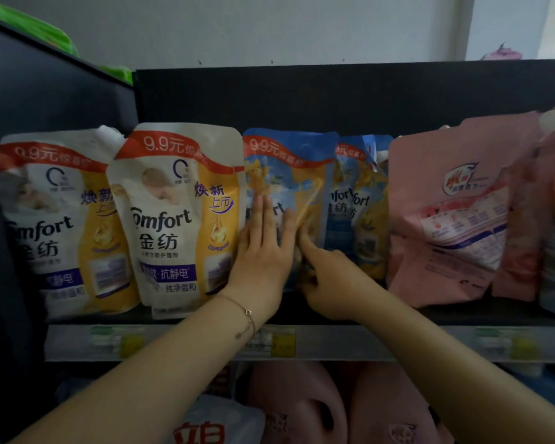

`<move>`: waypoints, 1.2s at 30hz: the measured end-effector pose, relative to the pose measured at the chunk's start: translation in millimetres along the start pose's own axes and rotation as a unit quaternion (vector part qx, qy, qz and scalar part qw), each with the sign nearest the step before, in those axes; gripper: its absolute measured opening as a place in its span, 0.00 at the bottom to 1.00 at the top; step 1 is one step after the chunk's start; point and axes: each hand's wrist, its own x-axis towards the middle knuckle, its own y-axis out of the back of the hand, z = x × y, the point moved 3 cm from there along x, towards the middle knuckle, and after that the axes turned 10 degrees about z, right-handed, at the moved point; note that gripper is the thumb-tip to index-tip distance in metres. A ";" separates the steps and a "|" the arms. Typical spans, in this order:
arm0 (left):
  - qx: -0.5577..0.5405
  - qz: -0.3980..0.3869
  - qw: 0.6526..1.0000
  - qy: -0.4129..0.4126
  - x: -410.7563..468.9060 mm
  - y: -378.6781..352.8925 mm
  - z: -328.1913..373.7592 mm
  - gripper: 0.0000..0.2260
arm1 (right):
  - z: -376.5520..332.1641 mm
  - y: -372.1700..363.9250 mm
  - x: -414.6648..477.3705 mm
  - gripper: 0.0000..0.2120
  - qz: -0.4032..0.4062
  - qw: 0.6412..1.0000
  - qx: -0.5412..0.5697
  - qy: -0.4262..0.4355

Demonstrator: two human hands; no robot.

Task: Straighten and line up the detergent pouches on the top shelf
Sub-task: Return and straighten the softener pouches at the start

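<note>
- Head view: we are facing the top shelf (446, 315), a dark board with a matte black back panel (334, 97) and a pale price rail (446, 344) along its front.
- We are seeing the row standing on it: pink pouches (446, 219) at the right, creased and leaning; two white pouches (173, 219) at the left, glossy and tilting slightly.
- We are working on the front blue pouch (289, 174) in the middle. It is soft, shiny film with a dent down its face, and more blue pouches (356, 203) are fanning out behind it to the right.
- We are laying the left hand (263, 248) flat on its lower left, fingers straight.
- We are setting the right hand (330, 277) at its lower right, touching the left; the index finger (306, 238) is pressing the film, but we cannot tell whether the curled fingers are pinching the bottom edge.
- We are judging that steady, even palm pressure low down, squaring the base first, is suiting this slippery, sagging film better than pushing the floppy top.
- We are wearing a thin chain bracelet (245, 318) on the left wrist.
</note>
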 end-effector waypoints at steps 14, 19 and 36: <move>-0.202 -0.025 0.974 -0.103 -0.3 20.6 57.9 0.31 | 52.8 34.3 -35.2 0.12 0.147 0.964 -0.218 -0.031; -0.332 -0.082 0.938 -0.047 14.7 16.4 74.2 0.22 | 66.8 41.2 -40.4 0.12 0.124 0.940 -0.318 -0.029; -0.560 -0.203 0.767 0.240 85.2 -56.0 92.9 0.46 | 186.9 102.8 -68.5 0.14 0.118 0.961 -0.161 -0.191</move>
